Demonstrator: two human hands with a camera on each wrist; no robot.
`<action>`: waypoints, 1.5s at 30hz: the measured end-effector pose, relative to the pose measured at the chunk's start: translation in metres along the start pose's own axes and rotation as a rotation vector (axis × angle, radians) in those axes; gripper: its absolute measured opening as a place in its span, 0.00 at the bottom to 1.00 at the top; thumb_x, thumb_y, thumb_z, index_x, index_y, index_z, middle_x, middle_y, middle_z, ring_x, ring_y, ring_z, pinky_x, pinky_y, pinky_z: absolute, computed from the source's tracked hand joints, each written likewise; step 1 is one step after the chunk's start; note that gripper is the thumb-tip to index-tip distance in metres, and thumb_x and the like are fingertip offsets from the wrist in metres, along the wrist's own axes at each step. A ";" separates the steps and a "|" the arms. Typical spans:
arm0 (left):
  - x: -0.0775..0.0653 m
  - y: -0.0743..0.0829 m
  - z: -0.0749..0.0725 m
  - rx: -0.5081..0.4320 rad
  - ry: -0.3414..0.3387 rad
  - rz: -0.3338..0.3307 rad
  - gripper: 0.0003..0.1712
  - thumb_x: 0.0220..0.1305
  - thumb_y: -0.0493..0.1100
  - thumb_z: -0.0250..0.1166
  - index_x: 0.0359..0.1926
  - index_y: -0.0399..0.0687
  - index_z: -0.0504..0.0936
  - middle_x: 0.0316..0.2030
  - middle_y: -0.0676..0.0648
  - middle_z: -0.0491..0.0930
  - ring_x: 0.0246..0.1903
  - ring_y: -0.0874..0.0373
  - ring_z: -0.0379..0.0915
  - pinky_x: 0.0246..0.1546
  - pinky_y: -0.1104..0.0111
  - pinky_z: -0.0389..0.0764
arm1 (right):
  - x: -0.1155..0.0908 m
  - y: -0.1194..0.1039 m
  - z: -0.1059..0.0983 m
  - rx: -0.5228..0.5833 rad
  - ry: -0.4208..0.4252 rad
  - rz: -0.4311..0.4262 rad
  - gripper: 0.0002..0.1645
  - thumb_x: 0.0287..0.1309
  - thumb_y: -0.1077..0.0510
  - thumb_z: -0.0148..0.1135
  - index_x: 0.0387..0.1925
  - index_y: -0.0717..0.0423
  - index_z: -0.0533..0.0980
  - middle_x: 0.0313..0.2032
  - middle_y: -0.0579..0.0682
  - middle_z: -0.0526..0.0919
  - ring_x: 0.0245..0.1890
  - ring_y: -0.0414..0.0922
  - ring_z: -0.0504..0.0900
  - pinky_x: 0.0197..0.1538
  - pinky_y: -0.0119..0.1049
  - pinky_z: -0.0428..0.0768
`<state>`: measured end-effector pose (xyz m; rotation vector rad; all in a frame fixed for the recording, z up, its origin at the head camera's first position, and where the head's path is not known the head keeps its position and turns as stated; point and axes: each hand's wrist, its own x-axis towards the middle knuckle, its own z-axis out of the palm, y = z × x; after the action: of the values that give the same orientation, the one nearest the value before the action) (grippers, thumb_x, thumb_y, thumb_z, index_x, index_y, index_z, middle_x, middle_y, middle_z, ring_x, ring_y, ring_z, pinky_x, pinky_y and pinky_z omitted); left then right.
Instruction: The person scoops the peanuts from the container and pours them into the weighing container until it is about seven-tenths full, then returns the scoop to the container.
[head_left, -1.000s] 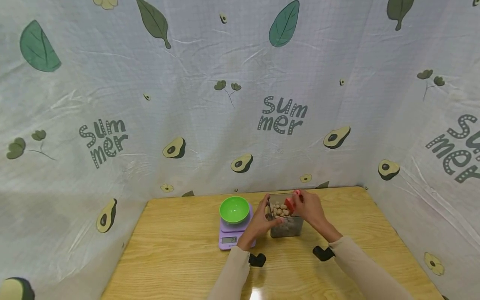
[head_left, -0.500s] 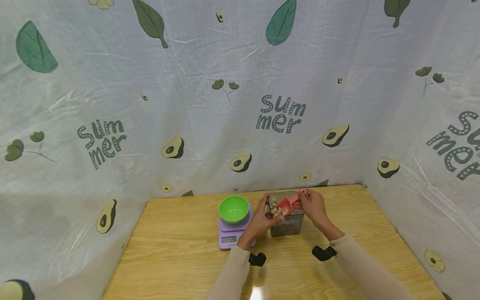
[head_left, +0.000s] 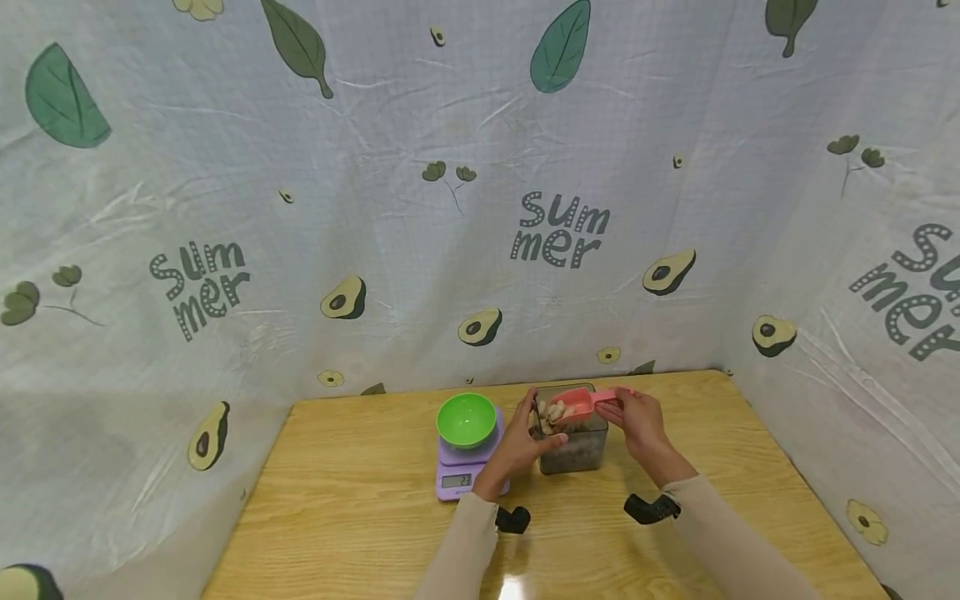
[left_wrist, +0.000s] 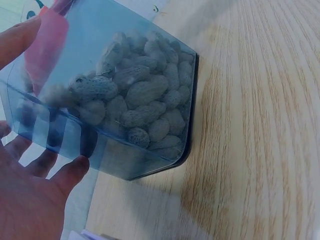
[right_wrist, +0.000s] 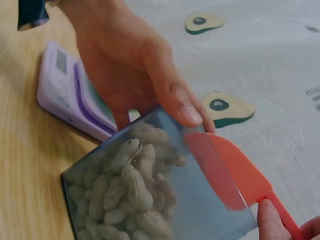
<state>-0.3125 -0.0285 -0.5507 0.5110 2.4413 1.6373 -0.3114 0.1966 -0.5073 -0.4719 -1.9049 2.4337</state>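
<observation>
A clear, smoky plastic container (head_left: 573, 457) stands on the table with peanuts in their shells (left_wrist: 145, 92) inside. My left hand (head_left: 519, 442) grips its left side, thumb over the near wall and fingers along the far side. In my right hand (head_left: 640, 421) is a red scoop (head_left: 576, 403), pinched by its handle. The scoop's bowl lies at the top of the container, with peanuts at its front edge in the head view. Through the wall in the right wrist view, the scoop (right_wrist: 235, 170) shows above the peanut pile.
Left of the container stands a purple kitchen scale (head_left: 455, 483) with a green bowl (head_left: 467, 421) on it. A wooden table (head_left: 337, 500) carries everything. A printed white sheet (head_left: 405, 250) hangs behind and at the sides.
The scoop has come up out of the peanuts and tilted from steep to nearly level. My right hand has shifted slightly right; the left keeps its grip on the container.
</observation>
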 end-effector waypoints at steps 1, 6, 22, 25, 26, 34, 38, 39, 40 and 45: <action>0.000 0.001 0.000 0.005 -0.002 -0.003 0.59 0.56 0.60 0.71 0.79 0.63 0.42 0.78 0.42 0.46 0.75 0.43 0.51 0.68 0.47 0.66 | -0.001 0.000 -0.002 0.026 -0.009 0.007 0.20 0.77 0.56 0.41 0.57 0.69 0.65 0.24 0.42 0.85 0.29 0.34 0.88 0.43 0.30 0.84; -0.001 0.003 -0.003 0.040 -0.007 -0.008 0.61 0.56 0.62 0.70 0.79 0.61 0.39 0.78 0.42 0.44 0.76 0.41 0.47 0.69 0.43 0.60 | -0.005 -0.004 -0.010 0.135 -0.020 0.030 0.16 0.77 0.56 0.41 0.55 0.64 0.65 0.26 0.43 0.85 0.31 0.35 0.88 0.47 0.30 0.84; -0.025 0.033 -0.039 0.154 0.106 0.096 0.61 0.57 0.64 0.69 0.79 0.60 0.40 0.79 0.48 0.43 0.76 0.43 0.45 0.69 0.42 0.59 | -0.019 -0.037 0.009 0.183 -0.071 -0.047 0.14 0.76 0.57 0.42 0.49 0.64 0.67 0.28 0.45 0.85 0.32 0.37 0.88 0.47 0.31 0.84; -0.032 0.036 -0.052 0.145 0.128 0.112 0.58 0.59 0.58 0.69 0.79 0.62 0.40 0.79 0.48 0.42 0.77 0.43 0.43 0.70 0.41 0.57 | -0.021 -0.040 0.017 0.199 -0.076 -0.042 0.14 0.76 0.57 0.42 0.51 0.64 0.67 0.27 0.45 0.85 0.32 0.37 0.88 0.46 0.31 0.84; -0.034 0.037 -0.056 0.139 0.138 0.116 0.58 0.59 0.57 0.69 0.79 0.63 0.40 0.79 0.49 0.42 0.77 0.42 0.42 0.70 0.40 0.56 | -0.021 -0.041 0.019 0.207 -0.076 -0.039 0.14 0.76 0.57 0.42 0.51 0.63 0.67 0.27 0.45 0.85 0.31 0.37 0.88 0.46 0.31 0.84; -0.048 0.035 -0.091 0.268 0.268 0.122 0.60 0.57 0.58 0.70 0.79 0.59 0.42 0.79 0.46 0.43 0.77 0.41 0.41 0.70 0.39 0.56 | -0.022 -0.045 0.047 0.207 -0.080 -0.032 0.13 0.76 0.55 0.45 0.48 0.61 0.69 0.29 0.45 0.84 0.33 0.38 0.88 0.47 0.33 0.84; -0.054 0.022 -0.103 0.329 0.305 0.075 0.61 0.55 0.58 0.71 0.79 0.52 0.43 0.79 0.43 0.42 0.77 0.42 0.42 0.71 0.42 0.56 | -0.021 -0.041 0.062 0.213 -0.081 -0.018 0.14 0.76 0.55 0.44 0.49 0.63 0.69 0.28 0.46 0.84 0.32 0.38 0.88 0.46 0.32 0.85; -0.056 0.018 -0.105 0.334 0.305 0.064 0.62 0.55 0.59 0.71 0.79 0.50 0.43 0.78 0.42 0.42 0.77 0.41 0.42 0.71 0.42 0.56 | -0.021 -0.039 0.067 0.204 -0.084 -0.017 0.14 0.76 0.55 0.44 0.49 0.63 0.69 0.28 0.46 0.84 0.32 0.38 0.88 0.46 0.32 0.85; -0.058 0.014 -0.107 0.339 0.303 0.047 0.63 0.54 0.59 0.72 0.79 0.48 0.43 0.78 0.41 0.42 0.77 0.41 0.42 0.71 0.42 0.56 | -0.020 -0.037 0.071 0.196 -0.087 -0.018 0.15 0.76 0.56 0.44 0.50 0.64 0.69 0.29 0.46 0.84 0.32 0.38 0.88 0.46 0.33 0.85; -0.066 -0.005 -0.113 0.335 0.266 -0.009 0.67 0.49 0.58 0.75 0.78 0.43 0.43 0.78 0.37 0.42 0.75 0.36 0.43 0.70 0.40 0.57 | -0.019 -0.020 0.093 0.128 -0.093 -0.028 0.14 0.76 0.56 0.43 0.45 0.64 0.69 0.32 0.49 0.84 0.34 0.39 0.88 0.51 0.38 0.84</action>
<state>-0.2879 -0.1517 -0.5153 0.3397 2.9313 1.3734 -0.3196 0.1103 -0.4639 -0.3307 -1.7591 2.5827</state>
